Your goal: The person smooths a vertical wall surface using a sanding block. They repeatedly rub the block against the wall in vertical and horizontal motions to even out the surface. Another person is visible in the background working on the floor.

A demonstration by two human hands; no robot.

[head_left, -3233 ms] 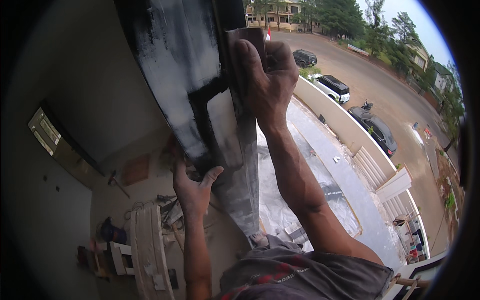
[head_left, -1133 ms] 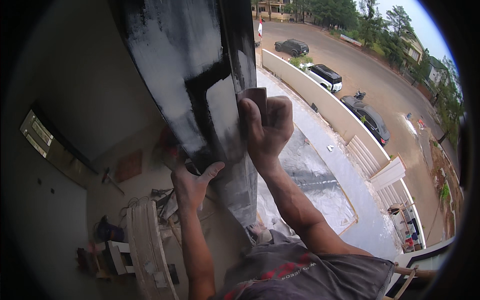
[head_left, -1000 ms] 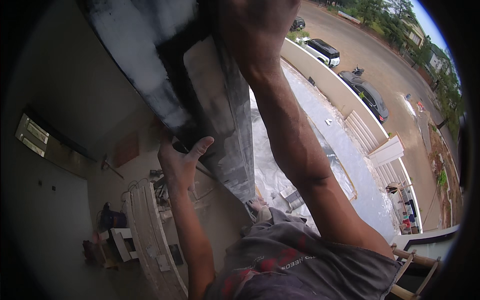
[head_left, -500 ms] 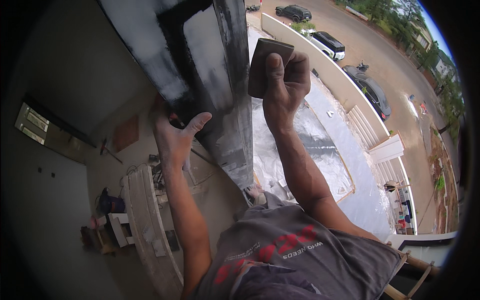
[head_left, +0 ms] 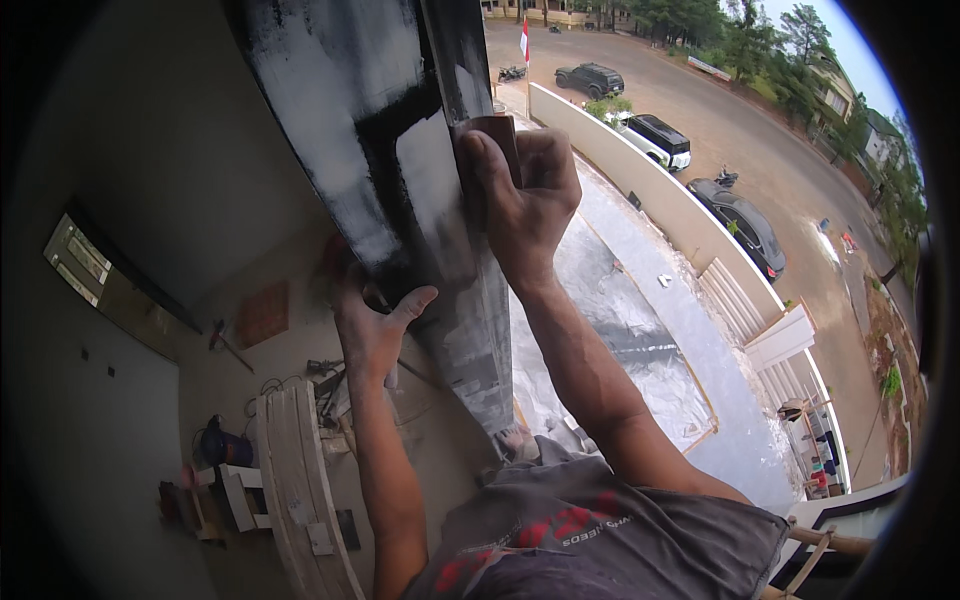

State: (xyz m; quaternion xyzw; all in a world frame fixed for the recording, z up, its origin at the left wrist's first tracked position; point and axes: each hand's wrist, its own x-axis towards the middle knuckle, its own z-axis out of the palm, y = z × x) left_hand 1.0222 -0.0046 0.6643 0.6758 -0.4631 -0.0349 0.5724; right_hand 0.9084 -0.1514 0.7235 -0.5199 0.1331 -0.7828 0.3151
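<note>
A tall black panel [head_left: 380,175] with broad white filler patches stands in front of me, a narrower side face [head_left: 462,80] along its right. My right hand [head_left: 530,200] pinches a folded piece of brown sandpaper [head_left: 500,135], thumb on the near side, and holds it against that side face. My left hand [head_left: 372,335] grips the panel's left edge lower down. Its thumb lies across the front and its other fingers are mostly hidden behind the edge. Pale dust coats both hands.
Far below on the left are a plank bench [head_left: 295,480], tools and a dark bucket [head_left: 225,440]. Crumpled plastic sheeting [head_left: 610,320] covers the ground at right. Beyond it run a low wall [head_left: 640,175] and a road with parked cars [head_left: 740,225]. Bamboo poles [head_left: 830,540] stand lower right.
My right hand has moved left and slightly down, bringing the sandpaper from beside the panel onto its side face. My left hand keeps its hold on the edge, and the view has shifted slightly.
</note>
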